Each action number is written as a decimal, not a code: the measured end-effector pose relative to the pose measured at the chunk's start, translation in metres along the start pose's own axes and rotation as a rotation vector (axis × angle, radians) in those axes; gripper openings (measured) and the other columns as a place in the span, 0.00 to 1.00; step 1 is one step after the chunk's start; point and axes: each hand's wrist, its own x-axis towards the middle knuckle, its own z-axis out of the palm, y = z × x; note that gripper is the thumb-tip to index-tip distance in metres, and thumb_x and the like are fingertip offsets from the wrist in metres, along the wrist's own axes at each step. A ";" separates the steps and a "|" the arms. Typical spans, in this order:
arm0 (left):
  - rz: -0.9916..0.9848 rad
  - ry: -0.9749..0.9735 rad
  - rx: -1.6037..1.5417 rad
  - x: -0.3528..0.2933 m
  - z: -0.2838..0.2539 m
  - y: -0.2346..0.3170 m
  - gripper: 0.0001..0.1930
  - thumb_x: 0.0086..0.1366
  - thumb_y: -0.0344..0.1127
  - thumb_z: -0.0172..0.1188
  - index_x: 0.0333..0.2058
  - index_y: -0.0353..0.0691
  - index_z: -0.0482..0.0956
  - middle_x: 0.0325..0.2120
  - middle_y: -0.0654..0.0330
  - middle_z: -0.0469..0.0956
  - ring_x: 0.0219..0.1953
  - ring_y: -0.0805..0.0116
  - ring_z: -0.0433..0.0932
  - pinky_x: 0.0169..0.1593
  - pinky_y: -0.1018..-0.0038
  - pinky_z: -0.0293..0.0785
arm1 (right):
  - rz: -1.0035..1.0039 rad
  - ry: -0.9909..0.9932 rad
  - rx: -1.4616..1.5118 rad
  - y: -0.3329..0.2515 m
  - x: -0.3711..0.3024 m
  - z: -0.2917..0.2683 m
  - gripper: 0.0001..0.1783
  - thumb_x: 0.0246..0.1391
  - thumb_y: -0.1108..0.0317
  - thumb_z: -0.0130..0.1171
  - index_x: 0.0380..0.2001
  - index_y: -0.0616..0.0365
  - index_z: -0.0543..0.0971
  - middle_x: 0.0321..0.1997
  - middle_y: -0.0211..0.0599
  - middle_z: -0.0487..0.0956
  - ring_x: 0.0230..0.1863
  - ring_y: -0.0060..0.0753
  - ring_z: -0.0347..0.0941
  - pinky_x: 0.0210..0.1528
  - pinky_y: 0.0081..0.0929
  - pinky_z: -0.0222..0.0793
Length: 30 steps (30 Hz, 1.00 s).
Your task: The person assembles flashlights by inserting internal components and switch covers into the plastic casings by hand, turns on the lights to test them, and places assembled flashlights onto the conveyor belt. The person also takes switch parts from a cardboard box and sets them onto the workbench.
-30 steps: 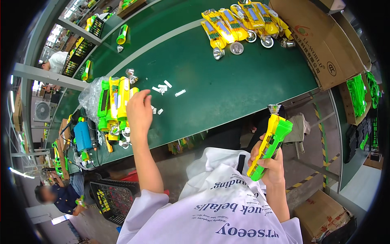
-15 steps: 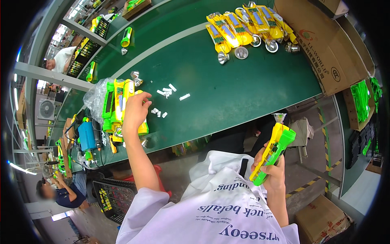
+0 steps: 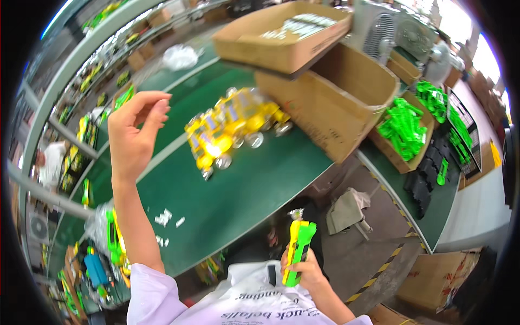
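My right hand [image 3: 307, 271] is wrapped round a yellow and green flashlight housing [image 3: 299, 252], held upright near my lap. A silver reflector cup [image 3: 296, 214] sticks out at its top. My left hand [image 3: 134, 135] is raised over the left part of the green table, its fingers loosely bent with a gap to the thumb; nothing shows in it. Beyond it lies a cluster of yellow flashlight halves [image 3: 233, 122] with reflectors, blurred. Small white pieces [image 3: 163, 218] lie on the table near my left forearm. Partly hidden behind that forearm are green and yellow housings [image 3: 115, 238].
A carton of white parts [image 3: 281, 40] sits above a large cardboard box [image 3: 330, 103] at the far side. To the right, another box holds green parts [image 3: 403, 127], beside black pieces [image 3: 421, 187]. A blue tool [image 3: 96, 269] lies at the lower left.
My left hand has left the housings at the left and risen higher. The view has swung right, bringing the cartons in. My right hand still holds the flashlight housing.
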 end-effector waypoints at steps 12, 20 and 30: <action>0.371 -1.431 0.794 0.179 0.404 0.099 0.24 0.53 0.49 0.67 0.45 0.41 0.83 0.49 0.47 0.78 0.51 0.59 0.78 0.51 0.66 0.76 | -0.069 0.268 0.095 -0.028 -0.009 0.001 0.15 0.41 0.76 0.65 0.33 0.56 0.73 0.24 0.34 0.74 0.21 0.35 0.73 0.22 0.30 0.70; 0.206 -1.674 0.717 0.157 0.485 0.048 0.39 0.53 0.55 0.66 0.61 0.47 0.67 0.60 0.49 0.67 0.60 0.54 0.68 0.57 0.58 0.72 | -0.067 0.372 0.209 0.003 0.008 -0.053 0.23 0.40 0.78 0.62 0.43 0.56 0.70 0.30 0.34 0.74 0.27 0.33 0.75 0.27 0.34 0.76; -0.135 -1.959 0.437 0.146 0.528 -0.003 0.48 0.56 0.63 0.57 0.68 0.54 0.44 0.61 0.44 0.63 0.61 0.47 0.65 0.50 0.49 0.77 | -0.115 0.400 0.332 -0.016 0.020 -0.076 0.26 0.42 0.78 0.65 0.46 0.55 0.69 0.32 0.34 0.75 0.28 0.32 0.75 0.29 0.32 0.76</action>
